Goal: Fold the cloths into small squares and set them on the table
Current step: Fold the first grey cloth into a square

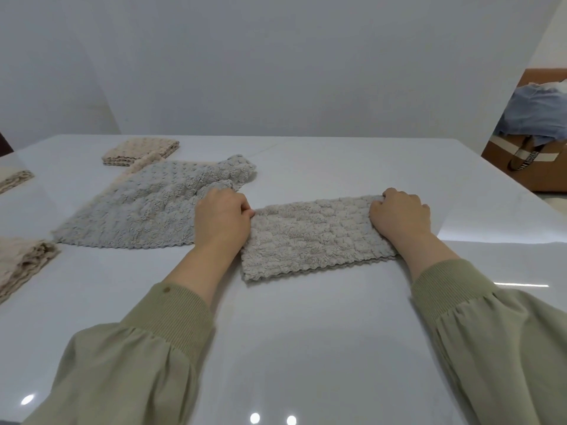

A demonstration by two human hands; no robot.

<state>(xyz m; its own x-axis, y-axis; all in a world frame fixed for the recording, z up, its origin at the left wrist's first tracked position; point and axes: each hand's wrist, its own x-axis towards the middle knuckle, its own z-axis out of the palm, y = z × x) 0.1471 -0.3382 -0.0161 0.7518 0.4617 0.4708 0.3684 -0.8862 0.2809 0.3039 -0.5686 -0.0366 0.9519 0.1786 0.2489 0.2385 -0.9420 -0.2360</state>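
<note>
White glossy desk (306,332) fills my head view, with a plain grey wall behind it. Near the middle lies the taupe cloth (316,237), folded into a strip running left to right. I see the left hand (222,219) pinching its far left corner and the right hand (399,213) pinching its far right corner, fingers curled. A grey cloth (147,210) lies spread toward the left edge, and a folded beige square (141,152) sits behind it.
</note>
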